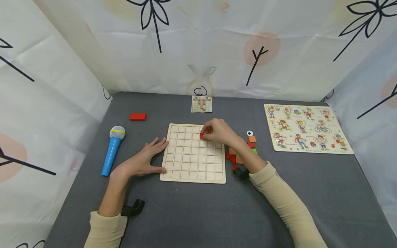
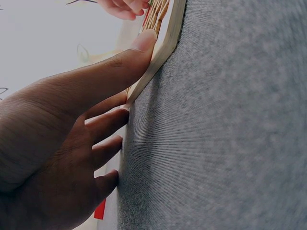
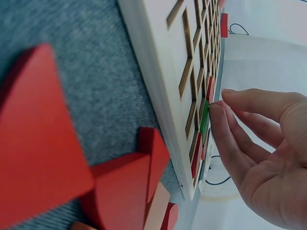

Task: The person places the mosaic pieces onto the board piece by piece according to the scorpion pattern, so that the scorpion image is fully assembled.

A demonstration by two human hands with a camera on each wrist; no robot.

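Observation:
A pale wooden grid board lies on the grey table. My left hand is spread along its left side, thumb and fingertips touching the edge. Over the upper right cells is my right hand, its fingertips at a small red piece. The right wrist view shows a green piece and red pieces in the board's cells, with fairly straight fingers touching or just above them. In the head view the right hand hides most of these pieces.
Loose red, orange and green pieces lie right of the board, partly under the right forearm. A patterned card is behind the board. A toy microphone and red block are left, a picture puzzle board right.

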